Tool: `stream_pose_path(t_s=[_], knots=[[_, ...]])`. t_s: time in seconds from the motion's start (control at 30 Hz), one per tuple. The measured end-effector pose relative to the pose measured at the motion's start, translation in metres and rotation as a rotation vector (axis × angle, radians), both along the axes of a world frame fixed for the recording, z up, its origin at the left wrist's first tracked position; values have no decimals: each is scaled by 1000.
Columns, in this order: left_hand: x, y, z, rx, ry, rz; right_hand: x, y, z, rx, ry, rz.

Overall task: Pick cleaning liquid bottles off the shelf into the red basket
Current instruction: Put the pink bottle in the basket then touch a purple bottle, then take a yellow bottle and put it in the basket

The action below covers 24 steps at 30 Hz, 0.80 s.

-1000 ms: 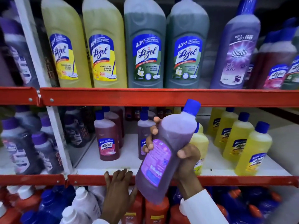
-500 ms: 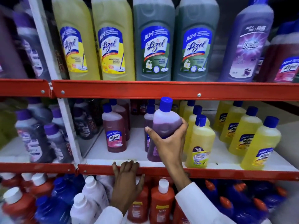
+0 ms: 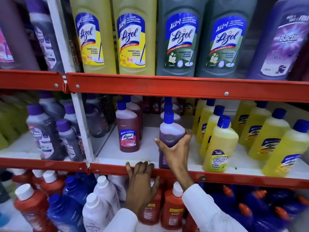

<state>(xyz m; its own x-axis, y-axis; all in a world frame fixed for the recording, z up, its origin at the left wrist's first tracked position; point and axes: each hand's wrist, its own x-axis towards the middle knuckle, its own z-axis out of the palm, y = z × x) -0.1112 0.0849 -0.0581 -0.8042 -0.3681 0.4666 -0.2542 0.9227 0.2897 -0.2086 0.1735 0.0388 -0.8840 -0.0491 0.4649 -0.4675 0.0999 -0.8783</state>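
Note:
A purple cleaning bottle [image 3: 168, 131] with a blue cap stands upright on the white middle shelf [image 3: 147, 153]. My right hand [image 3: 175, 148] is wrapped around its body from the front. My left hand [image 3: 142, 183] rests on the red front rail [image 3: 234, 179] of that shelf, fingers hooked over the edge, holding nothing. A reddish Lizol bottle [image 3: 127, 129] stands to the left, and a yellow Bactin floor cleaner [image 3: 219, 146] to the right. The red basket is not in view.
Large yellow [image 3: 93, 37] and green Lizol bottles [image 3: 180, 39] fill the top shelf. More yellow bottles [image 3: 267, 136] crowd the middle shelf's right side. Red, white and blue bottles [image 3: 98, 205] pack the bottom shelf. A white upright post [image 3: 80, 121] divides the bays.
The purple bottle went from tilted in front of the shelf to standing upright on the middle shelf, still in my right hand. My left hand stayed on the rail.

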Motion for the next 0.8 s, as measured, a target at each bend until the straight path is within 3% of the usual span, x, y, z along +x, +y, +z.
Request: stream_pose_path(t_s=[0.33, 0.47, 0.67, 0.8], knots=[[4, 4, 6, -8, -34, 17, -4, 13, 1, 73, -41, 42], [10, 13, 11, 6, 31, 16, 5, 45, -5, 96, 12, 54], [0, 58, 17, -74, 250, -146, 14, 116, -41, -70, 142, -213], [-25, 96, 25, -103, 247, -262, -8, 145, -43, -92, 125, -389]])
